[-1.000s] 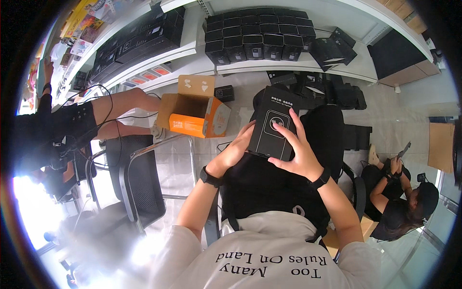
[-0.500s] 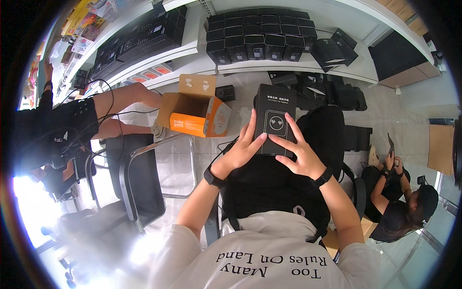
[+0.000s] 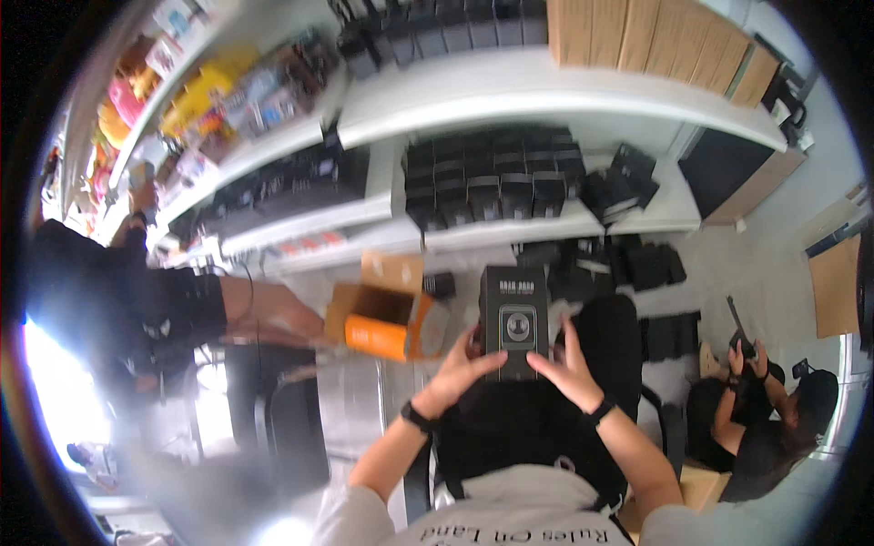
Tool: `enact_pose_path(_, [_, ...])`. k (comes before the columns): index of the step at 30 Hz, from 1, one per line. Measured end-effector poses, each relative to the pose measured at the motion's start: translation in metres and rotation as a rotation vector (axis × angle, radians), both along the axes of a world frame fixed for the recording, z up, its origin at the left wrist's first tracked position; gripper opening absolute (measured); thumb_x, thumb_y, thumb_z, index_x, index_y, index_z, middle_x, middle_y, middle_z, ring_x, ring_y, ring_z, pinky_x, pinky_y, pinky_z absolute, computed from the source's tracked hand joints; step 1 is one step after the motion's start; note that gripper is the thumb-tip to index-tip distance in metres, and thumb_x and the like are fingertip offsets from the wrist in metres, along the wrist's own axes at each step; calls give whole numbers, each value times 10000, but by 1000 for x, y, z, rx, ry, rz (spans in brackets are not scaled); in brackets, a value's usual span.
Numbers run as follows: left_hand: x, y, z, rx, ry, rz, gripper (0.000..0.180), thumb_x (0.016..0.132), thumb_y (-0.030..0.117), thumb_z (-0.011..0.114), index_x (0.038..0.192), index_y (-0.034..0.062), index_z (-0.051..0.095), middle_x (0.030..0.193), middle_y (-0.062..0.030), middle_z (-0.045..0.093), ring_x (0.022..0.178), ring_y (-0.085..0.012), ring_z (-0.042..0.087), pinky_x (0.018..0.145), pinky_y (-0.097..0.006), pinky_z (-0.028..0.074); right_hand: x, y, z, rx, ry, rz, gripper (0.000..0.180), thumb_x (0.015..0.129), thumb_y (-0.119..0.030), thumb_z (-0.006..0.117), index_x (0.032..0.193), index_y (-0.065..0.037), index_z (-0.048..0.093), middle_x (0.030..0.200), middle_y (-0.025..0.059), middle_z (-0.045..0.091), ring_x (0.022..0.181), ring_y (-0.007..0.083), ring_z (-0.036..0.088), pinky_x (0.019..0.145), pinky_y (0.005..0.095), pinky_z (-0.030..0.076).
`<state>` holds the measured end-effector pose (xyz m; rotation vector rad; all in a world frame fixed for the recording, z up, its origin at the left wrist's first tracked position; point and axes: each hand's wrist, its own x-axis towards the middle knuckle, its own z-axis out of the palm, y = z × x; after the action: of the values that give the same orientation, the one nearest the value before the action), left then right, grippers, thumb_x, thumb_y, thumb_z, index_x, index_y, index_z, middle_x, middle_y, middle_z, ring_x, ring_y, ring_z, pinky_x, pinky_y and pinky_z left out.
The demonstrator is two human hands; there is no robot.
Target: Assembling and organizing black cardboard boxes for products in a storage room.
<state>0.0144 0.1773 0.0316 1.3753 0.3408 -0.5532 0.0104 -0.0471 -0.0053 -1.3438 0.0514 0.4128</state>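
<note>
A black box [image 3: 515,300] with a framed round picture on its face sits upright over my lap, held between both hands. My left hand [image 3: 462,367] grips its left side, the thumb lying along the lower front and the fingers behind the edge. On the opposite side my right hand [image 3: 571,366] holds it the same way, thumb on the lower front corner. Each wrist wears a dark band. Left of the box stands an opened orange-and-brown carton [image 3: 382,314] with its flap raised; its inside looks dark.
Ahead, a white shelf [image 3: 473,100] bears rows of black boxes [image 3: 487,196] and brown cartons [image 3: 637,35]. Black packages [image 3: 583,268] lie on the floor below. A person [image 3: 137,300] stands at left by a chair [image 3: 296,428]; another person [image 3: 765,419] sits at right holding a dark object.
My view has tilted up, showing more shelving. My hands have gone from lying spread on the box's face to gripping its two sides. The person at left has shifted.
</note>
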Motion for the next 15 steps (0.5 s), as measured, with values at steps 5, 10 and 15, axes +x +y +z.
enact_pose_path(5, [20,-19,50,-52,-344,-84,925,894,195,771,1547,-53,165,1274,-178,580,1171,-205,576,999,-345,478,22,-22,60,205,84,60,823,875,-227,787,1490,42,311,1377,131,519,1260,202,519,1052,335,434])
enact_pose_path(10, [69,-31,97,-257,-368,-133,791,926,215,741,1482,-53,246,1368,-166,521,1291,-221,504,1106,-364,390,51,-61,121,16,-173,106,914,822,-221,833,1509,44,292,1390,170,501,1301,240,487,1080,355,405])
enact_pose_path(15, [116,-12,138,-155,-468,-174,1060,773,100,874,1512,-86,137,1399,-184,500,1313,-237,485,1091,-371,420,77,-61,144,-72,-356,91,1028,766,-233,880,1546,18,259,1447,193,452,1341,266,458,1087,377,419])
